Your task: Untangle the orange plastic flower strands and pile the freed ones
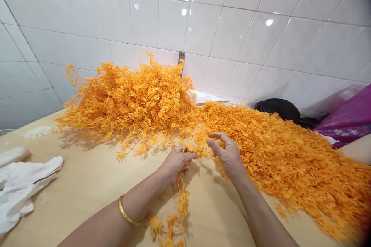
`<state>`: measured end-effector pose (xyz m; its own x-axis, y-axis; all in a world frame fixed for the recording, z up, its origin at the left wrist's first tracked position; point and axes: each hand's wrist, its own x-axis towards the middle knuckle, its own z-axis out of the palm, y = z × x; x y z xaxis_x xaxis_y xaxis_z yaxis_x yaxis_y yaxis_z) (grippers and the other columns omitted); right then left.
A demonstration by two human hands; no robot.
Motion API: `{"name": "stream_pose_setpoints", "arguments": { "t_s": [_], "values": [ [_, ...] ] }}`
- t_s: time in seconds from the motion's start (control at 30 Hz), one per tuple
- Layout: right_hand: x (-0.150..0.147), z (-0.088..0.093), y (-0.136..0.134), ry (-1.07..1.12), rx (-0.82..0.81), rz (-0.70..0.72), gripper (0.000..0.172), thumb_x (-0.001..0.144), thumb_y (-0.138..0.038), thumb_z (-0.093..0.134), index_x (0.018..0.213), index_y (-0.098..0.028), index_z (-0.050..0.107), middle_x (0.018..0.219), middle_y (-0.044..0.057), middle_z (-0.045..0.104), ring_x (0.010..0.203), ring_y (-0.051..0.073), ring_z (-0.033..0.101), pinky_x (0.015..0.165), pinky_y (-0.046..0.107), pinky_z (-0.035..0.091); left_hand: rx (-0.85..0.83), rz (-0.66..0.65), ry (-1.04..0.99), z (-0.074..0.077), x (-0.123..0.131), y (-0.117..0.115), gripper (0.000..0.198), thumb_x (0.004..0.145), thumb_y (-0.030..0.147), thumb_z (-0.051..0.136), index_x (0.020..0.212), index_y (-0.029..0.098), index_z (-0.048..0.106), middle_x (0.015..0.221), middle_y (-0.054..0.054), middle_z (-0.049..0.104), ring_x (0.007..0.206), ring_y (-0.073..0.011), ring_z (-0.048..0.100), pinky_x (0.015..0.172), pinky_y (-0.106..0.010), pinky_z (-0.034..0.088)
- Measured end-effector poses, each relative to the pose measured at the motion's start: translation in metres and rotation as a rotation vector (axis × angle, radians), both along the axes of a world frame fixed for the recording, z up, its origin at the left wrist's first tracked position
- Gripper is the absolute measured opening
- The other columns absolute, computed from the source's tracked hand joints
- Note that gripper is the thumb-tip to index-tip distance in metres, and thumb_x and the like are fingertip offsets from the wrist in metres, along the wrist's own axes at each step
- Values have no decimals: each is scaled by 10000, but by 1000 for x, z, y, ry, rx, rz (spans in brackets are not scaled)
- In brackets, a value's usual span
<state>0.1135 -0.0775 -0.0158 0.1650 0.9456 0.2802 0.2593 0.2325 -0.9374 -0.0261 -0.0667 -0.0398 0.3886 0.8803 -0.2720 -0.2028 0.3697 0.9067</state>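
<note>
My left hand (177,162) pinches an orange plastic flower sprig (183,202) by its thin stems between thumb and fingers. The sprig's lower end, with several small spiky blossoms, dangles toward the front of the table. To the right, my right hand (227,154) is raised with its fingers curved and thumb and forefinger slightly apart, beside loose orange blossoms (199,139). Nothing is plainly visible between its fingertips. Behind my hands stands a tall heap of orange sprigs (136,96).
A second, wider orange pile (290,158) spreads over the table's right side. White cloth gloves (26,181) lie at left, near a white petal-shaped piece (37,132). A black bag (279,109) and a purple bag (344,115) sit at the right, by the tiled wall (203,27).
</note>
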Motion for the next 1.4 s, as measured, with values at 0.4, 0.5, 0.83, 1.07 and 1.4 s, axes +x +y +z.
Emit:
{"name": "stream_pose_setpoints", "arguments": {
  "t_s": [0.4,0.5,0.83,1.07,1.4],
  "values": [
    [39,-12,13,176,10,-305,270,643,-418,565,746,-169,549,529,-34,472,414,63,377,400,201,313,65,-28,50,1,2,-4,276,543,282,620,520,178,366,342,96,284,273,-27,208,294,-178,193],
    [18,-4,6,59,-1,-101,301,678,-435,523,816,-171,567,612,-15,516,448,64,397,453,209,346,60,-26,61,1,2,-3,271,554,282,613,519,178,366,349,91,294,272,-30,222,285,-180,191],
    [-7,-11,3,-342,110,-152,330,745,-403,445,512,-169,431,488,-36,402,487,87,357,487,219,291,112,-65,71,0,5,-3,212,556,283,631,571,156,463,393,83,302,294,-19,224,294,-175,190],
    [25,-16,19,82,114,-582,324,726,-487,416,569,-204,405,443,-54,340,402,90,282,398,235,249,83,-42,66,0,3,-4,275,531,254,644,497,163,386,378,86,292,294,-15,217,287,-165,193],
    [-13,3,-6,-354,145,142,205,702,-374,530,735,-178,582,715,17,566,666,139,490,607,243,364,138,-41,96,-3,3,-2,117,584,186,560,540,155,456,407,69,323,304,-29,235,286,-176,217]
  ]
}}
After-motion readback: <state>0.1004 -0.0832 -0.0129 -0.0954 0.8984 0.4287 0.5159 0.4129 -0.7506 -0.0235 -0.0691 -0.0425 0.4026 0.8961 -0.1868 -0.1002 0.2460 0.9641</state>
